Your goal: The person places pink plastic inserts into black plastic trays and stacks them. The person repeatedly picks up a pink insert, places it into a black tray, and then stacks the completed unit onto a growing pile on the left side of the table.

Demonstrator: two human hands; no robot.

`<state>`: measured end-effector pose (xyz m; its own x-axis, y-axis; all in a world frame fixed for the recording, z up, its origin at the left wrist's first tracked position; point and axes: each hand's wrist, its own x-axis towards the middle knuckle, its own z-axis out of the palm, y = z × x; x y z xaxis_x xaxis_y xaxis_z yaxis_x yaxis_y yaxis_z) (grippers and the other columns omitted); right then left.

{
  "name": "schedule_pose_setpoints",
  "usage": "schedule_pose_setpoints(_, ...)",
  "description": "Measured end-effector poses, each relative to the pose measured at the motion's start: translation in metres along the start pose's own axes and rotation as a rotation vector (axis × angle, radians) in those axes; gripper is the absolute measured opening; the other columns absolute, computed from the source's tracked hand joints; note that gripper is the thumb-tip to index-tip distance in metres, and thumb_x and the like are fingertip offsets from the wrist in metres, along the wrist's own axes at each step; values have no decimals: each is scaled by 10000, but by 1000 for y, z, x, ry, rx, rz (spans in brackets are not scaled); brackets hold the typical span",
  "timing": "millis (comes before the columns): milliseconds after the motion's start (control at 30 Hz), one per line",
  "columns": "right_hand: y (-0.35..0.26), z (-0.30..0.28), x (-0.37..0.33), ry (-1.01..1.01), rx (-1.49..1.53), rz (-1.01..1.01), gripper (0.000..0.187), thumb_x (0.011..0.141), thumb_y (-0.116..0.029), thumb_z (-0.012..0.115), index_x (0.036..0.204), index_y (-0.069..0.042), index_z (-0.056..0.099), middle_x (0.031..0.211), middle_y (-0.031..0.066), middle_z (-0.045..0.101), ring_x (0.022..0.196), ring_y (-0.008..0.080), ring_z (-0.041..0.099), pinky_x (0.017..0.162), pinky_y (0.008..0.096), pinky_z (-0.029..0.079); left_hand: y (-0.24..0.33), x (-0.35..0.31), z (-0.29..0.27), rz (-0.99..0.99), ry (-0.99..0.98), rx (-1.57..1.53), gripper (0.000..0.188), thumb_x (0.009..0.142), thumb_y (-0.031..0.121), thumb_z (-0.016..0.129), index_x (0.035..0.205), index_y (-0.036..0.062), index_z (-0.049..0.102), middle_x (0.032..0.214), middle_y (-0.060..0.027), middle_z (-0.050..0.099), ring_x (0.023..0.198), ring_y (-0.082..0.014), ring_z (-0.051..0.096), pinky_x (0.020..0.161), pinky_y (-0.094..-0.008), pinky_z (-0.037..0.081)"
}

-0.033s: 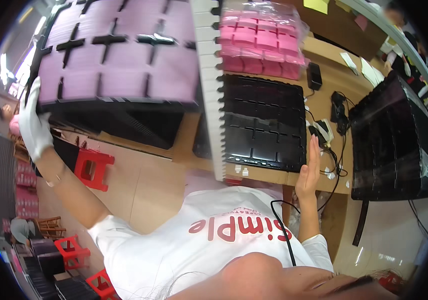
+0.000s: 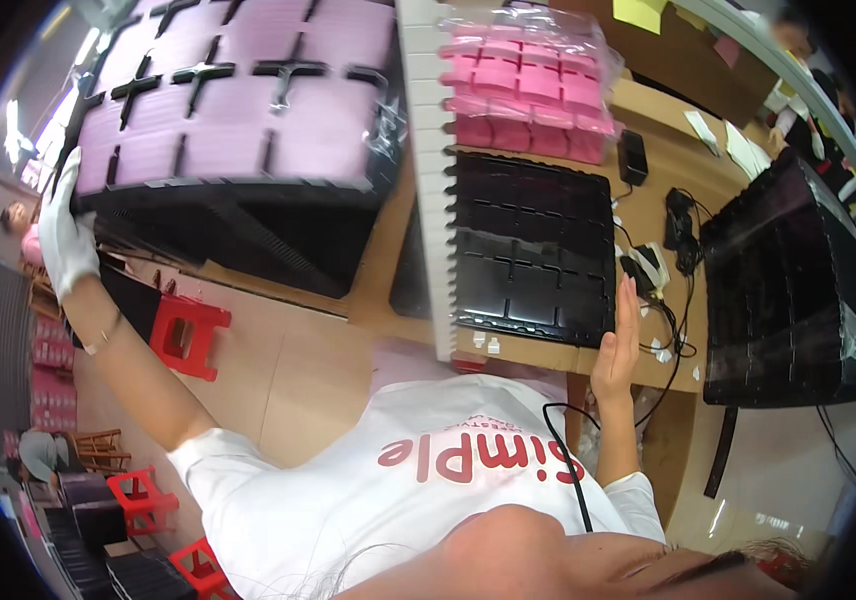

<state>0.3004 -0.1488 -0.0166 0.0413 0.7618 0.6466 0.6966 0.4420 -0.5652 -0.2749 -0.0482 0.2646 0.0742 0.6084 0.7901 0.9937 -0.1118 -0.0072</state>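
My left hand [image 2: 70, 235], in a white glove, has its fingers stretched flat along the left edge of a raised black tray of lilac pads [image 2: 228, 140]. This tray is slightly blurred and sits on top of a dark stack [image 2: 318, 240]. My right hand [image 2: 618, 345] is bare, upright and open, its fingers straight along the right edge of a glossy black compartment tray [image 2: 533, 250] on the table. Whether its palm presses on that tray, I cannot tell. A white toothed strip [image 2: 433, 200] stands between the two trays and hides part of the flat one.
Behind the flat tray lie bright pink pads in clear plastic [image 2: 528, 90]. Cables and a black adapter [image 2: 631, 158] lie on the cardboard-covered table [image 2: 678, 372]. Another stack of black trays [image 2: 788, 290] stands at right. Red stools [image 2: 188, 335] stand on the floor at left.
The lilac-pad tray's near edge has shifted away from me, showing more of the stack beneath. My left hand has moved slightly left with it. My right hand stays beside the flat tray.
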Motion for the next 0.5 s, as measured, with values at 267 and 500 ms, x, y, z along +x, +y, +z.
schedule_pose_setpoints(267,-3,13,-13,-92,-6,79,501,1021,-252,344,1407,63,396,1448,221,419,1375,383,353,1129,451,265,-247,32,80,-935,-81,-1128,244,849,62,699,1089,23,677,1013,-31,698,858,-98,640,745,-201,511)
schedule_pose_setpoints(500,-10,14,-12,-80,-89,108,476,997,-199,375,1398,54,411,1434,219,424,1364,384,358,1128,455,260,-19,31,69,-407,-86,-394,596,900,437,613,1309,8,547,1310,-169,571,1198,-258,552,1051,-334,378)
